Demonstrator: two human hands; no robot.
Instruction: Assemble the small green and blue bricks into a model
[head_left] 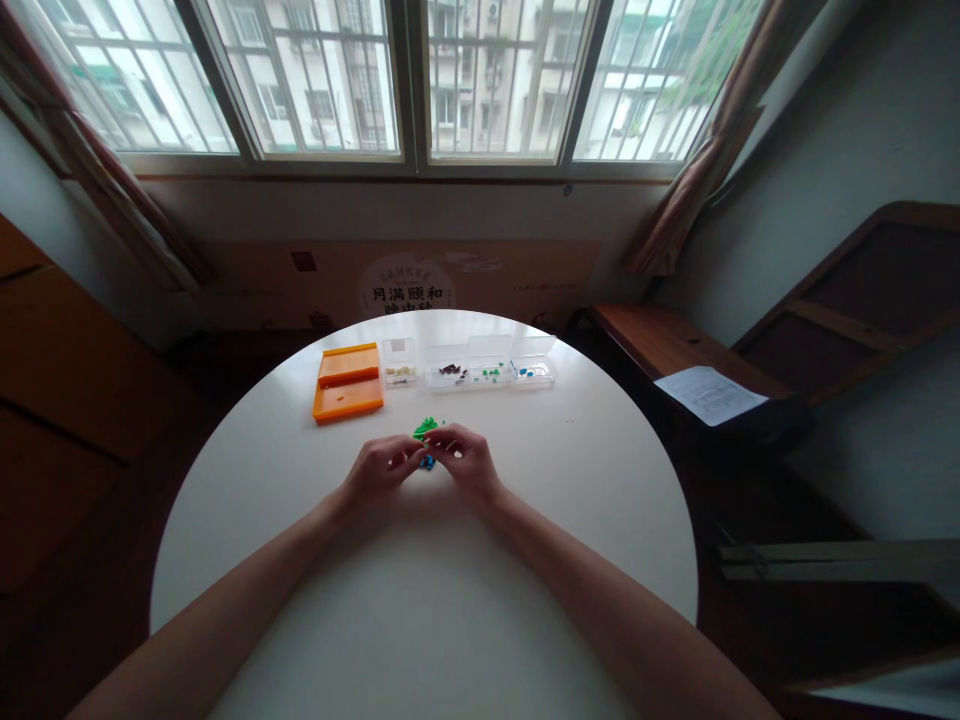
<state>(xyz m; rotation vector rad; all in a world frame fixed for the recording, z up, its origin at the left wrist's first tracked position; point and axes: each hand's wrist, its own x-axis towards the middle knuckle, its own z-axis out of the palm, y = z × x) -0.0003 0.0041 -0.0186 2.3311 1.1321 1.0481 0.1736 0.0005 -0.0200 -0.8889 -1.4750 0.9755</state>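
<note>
Over the middle of the white round table (420, 620), my left hand (381, 465) and my right hand (466, 460) meet at the fingertips. Both are closed in a pinch, and whatever sits between the fingers is too small to name. Just beyond the fingertips lies a cluster of small bright green pieces (426, 428). Small blue pieces (427, 462) show below the fingertips, partly covered by the hands.
At the table's far side stand an open orange case (348, 402) and clear plastic boxes (442, 382) holding small cream, dark brown, green and blue pieces. A wooden bench (667, 345) with a printed paper (709, 393) is at the right, below the barred window (487, 80).
</note>
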